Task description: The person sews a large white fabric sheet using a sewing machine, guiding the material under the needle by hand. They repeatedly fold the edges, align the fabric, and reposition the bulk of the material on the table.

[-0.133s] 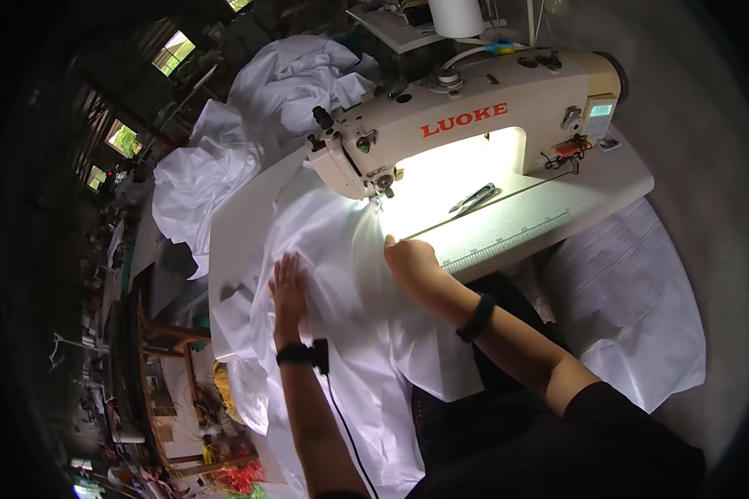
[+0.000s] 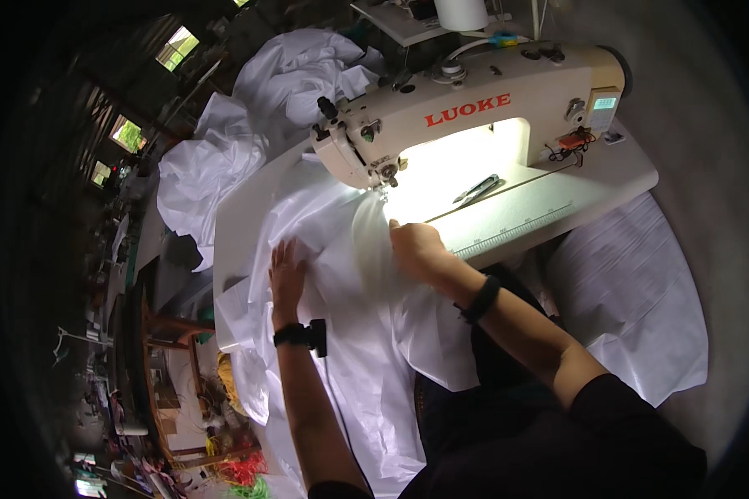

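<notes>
White fabric [image 2: 333, 266] spreads over the sewing table and drapes down across my lap. Its edge runs under the needle area of a white sewing machine [image 2: 466, 104], whose lamp lights the bed. My left hand [image 2: 286, 273] lies flat on the cloth with its fingers stretched out. At the fabric's right edge, just in front of the needle, my right hand [image 2: 414, 248] is closed, gripping the cloth between thumb and fingers. A pair of thread snips [image 2: 478, 190] rests on the machine bed, beyond my right hand.
More white fabric is heaped [image 2: 212, 154] behind the table on the left. Another white cloth [image 2: 641, 308] hangs below the table's right end. A thread cone [image 2: 461, 13] stands behind the machine. A wooden frame [image 2: 171, 341] and coloured strands [image 2: 245, 470] are at lower left.
The view has shifted slightly, so the machine sits a little higher and further right. Both hands keep their places on the cloth, the right still gripping its edge.
</notes>
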The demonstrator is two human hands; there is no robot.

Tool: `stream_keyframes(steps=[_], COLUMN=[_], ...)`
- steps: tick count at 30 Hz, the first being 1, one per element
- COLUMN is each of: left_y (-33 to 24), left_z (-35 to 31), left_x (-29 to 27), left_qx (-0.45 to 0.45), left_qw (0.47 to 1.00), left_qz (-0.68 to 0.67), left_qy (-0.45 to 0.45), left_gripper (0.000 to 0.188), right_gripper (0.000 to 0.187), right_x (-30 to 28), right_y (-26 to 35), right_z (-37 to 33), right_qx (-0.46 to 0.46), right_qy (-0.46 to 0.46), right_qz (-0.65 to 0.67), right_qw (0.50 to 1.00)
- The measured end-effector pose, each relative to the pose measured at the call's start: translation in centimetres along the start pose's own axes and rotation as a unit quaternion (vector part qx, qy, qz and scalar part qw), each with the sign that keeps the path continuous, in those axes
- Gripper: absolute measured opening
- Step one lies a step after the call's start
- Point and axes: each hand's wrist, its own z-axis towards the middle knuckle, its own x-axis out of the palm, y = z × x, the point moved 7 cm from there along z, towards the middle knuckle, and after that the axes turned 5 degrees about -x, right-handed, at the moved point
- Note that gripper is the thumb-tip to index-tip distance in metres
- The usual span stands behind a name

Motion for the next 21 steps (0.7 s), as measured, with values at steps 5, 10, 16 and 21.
stream_keyframes(steps=[5,10,16,21], left_y=[-8.1,6.5,16.6,23.6], left_z=[-14.8,-29.5,-19.1,-19.6], left_x=[0.0,0.4,3.4,5.9], left_qx=[-0.062,-0.271,-0.279,-0.273], left_qw=[0.918,0.906,0.874,0.819], left_qz=[-0.389,0.095,-0.255,-0.437], left_qy=[-0.048,-0.311,-0.305,-0.252], left_gripper=[0.026,0.111,0.133,0.104], right_gripper=[0.035,0.060,0.049,0.038], right_x=[-3.2,5.3,12.5,10.2], right_y=[-3.8,-1.1,-0.1,1.4], right_z=[-11.5,-19.1,-17.6,-20.6], right_qx=[-0.044,-0.045,0.050,-0.011], right_qy=[-0.209,0.021,0.107,0.183], right_qz=[0.244,0.390,0.463,0.576], right_qw=[0.946,0.920,0.879,0.796])
